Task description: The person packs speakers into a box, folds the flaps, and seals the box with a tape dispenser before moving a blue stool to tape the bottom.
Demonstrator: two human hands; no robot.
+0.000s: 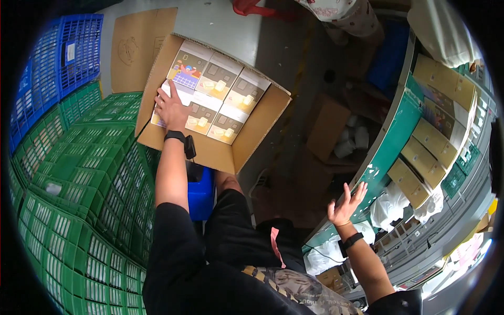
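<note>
An open cardboard carton (pixel 262 129) sits ahead of me, slightly left of the middle. Several small printed boxes (pixel 217 81) stand packed in rows inside it, with pictures on their tops. My left hand (pixel 173 108) rests on the boxes at the carton's left side, fingers spread, partly covering the box beneath. To the right, my right hand (pixel 347 206) is raised beside the green table edge, its fingers stretched out and nothing in it. Black bands circle both wrists.
Stacked green crates (pixel 79 181) and blue crates (pixel 79 50) fill the left side. A green-edged worktable (pixel 396 123) on the right bears several brown boxes (pixel 422 163). White plastic bags (pixel 388 206) hang by its edge. Another person's legs (pixel 349 21) show at the far side.
</note>
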